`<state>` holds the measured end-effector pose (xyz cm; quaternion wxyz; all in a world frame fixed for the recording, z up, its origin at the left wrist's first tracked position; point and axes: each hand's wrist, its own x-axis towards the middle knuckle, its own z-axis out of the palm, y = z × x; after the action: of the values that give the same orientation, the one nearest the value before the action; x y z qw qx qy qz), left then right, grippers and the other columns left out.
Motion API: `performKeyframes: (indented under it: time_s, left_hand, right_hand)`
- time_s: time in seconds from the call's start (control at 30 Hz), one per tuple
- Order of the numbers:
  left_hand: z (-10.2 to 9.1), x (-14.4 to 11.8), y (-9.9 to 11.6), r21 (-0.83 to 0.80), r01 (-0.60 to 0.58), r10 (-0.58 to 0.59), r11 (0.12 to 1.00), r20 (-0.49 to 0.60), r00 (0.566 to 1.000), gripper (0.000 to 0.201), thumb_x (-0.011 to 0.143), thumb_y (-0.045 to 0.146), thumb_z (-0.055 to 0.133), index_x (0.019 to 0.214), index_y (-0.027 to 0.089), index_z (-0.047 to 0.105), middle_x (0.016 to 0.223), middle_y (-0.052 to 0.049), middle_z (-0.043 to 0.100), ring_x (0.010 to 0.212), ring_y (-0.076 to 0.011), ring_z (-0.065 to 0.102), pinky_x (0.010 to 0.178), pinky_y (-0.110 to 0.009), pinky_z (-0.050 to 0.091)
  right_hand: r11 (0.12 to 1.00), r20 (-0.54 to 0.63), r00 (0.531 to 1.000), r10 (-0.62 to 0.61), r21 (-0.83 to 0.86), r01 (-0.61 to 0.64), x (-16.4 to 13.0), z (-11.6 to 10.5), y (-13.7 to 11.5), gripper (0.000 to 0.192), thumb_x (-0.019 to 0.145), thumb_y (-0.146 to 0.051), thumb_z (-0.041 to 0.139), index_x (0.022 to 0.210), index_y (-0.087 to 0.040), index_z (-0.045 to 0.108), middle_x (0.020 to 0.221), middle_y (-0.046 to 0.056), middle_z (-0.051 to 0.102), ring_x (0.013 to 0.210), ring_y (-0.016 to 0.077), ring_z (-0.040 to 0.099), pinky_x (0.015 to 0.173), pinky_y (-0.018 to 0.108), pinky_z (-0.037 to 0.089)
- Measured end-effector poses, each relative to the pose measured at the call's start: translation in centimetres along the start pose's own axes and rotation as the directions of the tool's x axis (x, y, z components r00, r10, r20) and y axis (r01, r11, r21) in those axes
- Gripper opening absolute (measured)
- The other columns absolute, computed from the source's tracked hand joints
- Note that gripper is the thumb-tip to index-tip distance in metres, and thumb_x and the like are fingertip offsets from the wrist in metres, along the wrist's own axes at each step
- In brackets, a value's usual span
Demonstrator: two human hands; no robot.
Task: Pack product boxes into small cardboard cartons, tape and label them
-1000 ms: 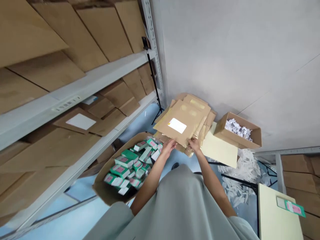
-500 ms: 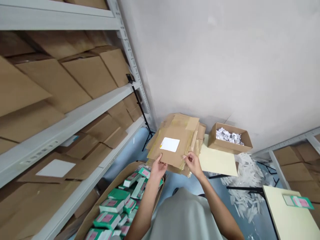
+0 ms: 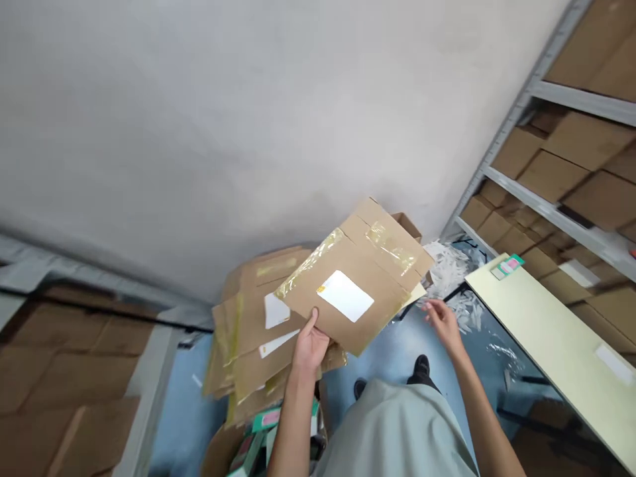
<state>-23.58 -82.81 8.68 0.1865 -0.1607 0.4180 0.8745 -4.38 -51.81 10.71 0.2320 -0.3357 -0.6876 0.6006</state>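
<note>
A flattened cardboard box [image 3: 308,285] with a white label [image 3: 345,296] and strips of yellowish tape is tilted in front of me. My left hand [image 3: 311,348] grips its near left edge, thumb on top and the other fingers hidden beneath. To the right of the cardboard, my right hand [image 3: 444,324] hangs apart from it, fingers loosely bent and holding nothing visible. Behind my left hand is a stack of flattened cardboard boxes [image 3: 248,331] with tape and white labels.
A carton of green-and-white boxes [image 3: 248,454] stands below the stack. At right, a cream table [image 3: 541,331] bears one green box [image 3: 507,265]. White scraps [image 3: 444,265] lie on the floor by the wall. Loaded shelves [image 3: 571,202] rise on the right, others [image 3: 149,397] on the left.
The view has swung right. My left hand has lifted the flattened cardboard box off the stack and moved it right; my right hand has let go of its edge and moved away.
</note>
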Motion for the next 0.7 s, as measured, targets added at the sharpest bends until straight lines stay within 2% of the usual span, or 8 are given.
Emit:
performKeyframes:
  time_s: [0.07,0.17,0.27,0.33,0.47,0.57,0.63,0.7]
  left_hand:
    - [3.7,0.4,-2.0,0.094,0.034,-0.040,0.995,0.059,0.997,0.022,0.096,0.033,0.084,0.117,0.028,0.082,0.131,-0.004,0.087,0.144,-0.0251,0.073,0.122,-0.038,0.062]
    - [9.9,0.5,-6.0,0.234,0.071,-0.103,0.970,0.126,0.987,0.023,0.089,0.032,0.089,0.110,0.025,0.081,0.124,-0.006,0.088,0.134,-0.0268,0.079,0.120,-0.040,0.064]
    - [16.3,0.2,-10.8,0.354,0.090,-0.184,0.931,0.242,0.953,0.031,0.084,0.036,0.094,0.109,0.024,0.081,0.119,-0.008,0.089,0.127,-0.0303,0.082,0.118,-0.045,0.066]
    - [20.4,-0.2,-14.5,0.418,0.106,-0.252,0.902,0.313,0.916,0.037,0.080,0.039,0.097,0.109,0.023,0.080,0.118,-0.009,0.089,0.124,-0.0320,0.083,0.116,-0.046,0.066]
    - [28.0,-1.4,-22.7,0.511,0.162,-0.394,0.844,0.388,0.833,0.051,0.073,0.042,0.103,0.114,0.022,0.081,0.118,-0.010,0.089,0.123,-0.0336,0.083,0.113,-0.045,0.067]
    - [33.0,-3.0,-29.0,0.596,0.185,-0.505,0.782,0.431,0.747,0.054,0.072,0.043,0.104,0.115,0.021,0.080,0.118,-0.012,0.088,0.123,-0.0343,0.083,0.113,-0.045,0.066]
    - [35.9,-4.1,-33.1,0.653,0.172,-0.561,0.737,0.451,0.694,0.056,0.072,0.046,0.104,0.115,0.021,0.080,0.118,-0.012,0.088,0.120,-0.0341,0.083,0.112,-0.044,0.065]
    - [38.6,-5.1,-37.0,0.697,0.132,-0.585,0.704,0.465,0.665,0.059,0.070,0.049,0.105,0.115,0.020,0.080,0.118,-0.012,0.087,0.119,-0.0333,0.082,0.110,-0.043,0.064]
  right_hand:
    - [1.000,-0.259,0.966,-0.020,-0.021,0.015,1.1,-5.9,1.0,0.079,0.078,-0.093,0.075,0.109,-0.021,0.077,0.101,0.018,0.085,0.077,0.0316,0.078,0.064,0.042,0.061]
    - [0.996,-0.471,0.880,-0.058,-0.081,0.022,1.8,-14.1,2.0,0.076,0.079,-0.089,0.075,0.108,-0.019,0.079,0.109,0.020,0.084,0.094,0.0342,0.080,0.080,0.048,0.065]
    - [0.996,-0.533,0.843,-0.064,-0.086,0.021,2.4,-21.1,2.6,0.069,0.081,-0.084,0.075,0.106,-0.019,0.080,0.115,0.021,0.085,0.101,0.0334,0.079,0.090,0.050,0.066]
    - [0.997,-0.550,0.834,-0.048,-0.079,0.005,2.8,-25.4,2.8,0.068,0.082,-0.082,0.074,0.111,-0.020,0.080,0.125,0.021,0.084,0.098,0.0313,0.078,0.086,0.048,0.065]
    - [0.995,-0.600,0.800,-0.022,-0.087,-0.038,3.3,-34.1,3.8,0.077,0.081,-0.080,0.076,0.129,-0.019,0.080,0.142,0.023,0.080,0.081,0.0235,0.070,0.076,0.043,0.063]
    - [0.995,-0.645,0.764,0.012,-0.066,-0.071,2.6,-40.6,5.6,0.082,0.079,-0.079,0.079,0.133,-0.017,0.079,0.132,0.022,0.083,0.076,0.0211,0.064,0.072,0.040,0.061]
    - [0.994,-0.674,0.738,0.032,-0.056,-0.095,1.4,-44.5,7.1,0.078,0.080,-0.077,0.078,0.128,-0.016,0.080,0.124,0.020,0.085,0.075,0.0207,0.063,0.073,0.039,0.060]
    - [0.991,-0.714,0.697,0.062,-0.039,-0.127,0.0,-47.5,8.8,0.071,0.081,-0.075,0.076,0.122,-0.017,0.081,0.121,0.019,0.085,0.075,0.0203,0.063,0.074,0.039,0.060]
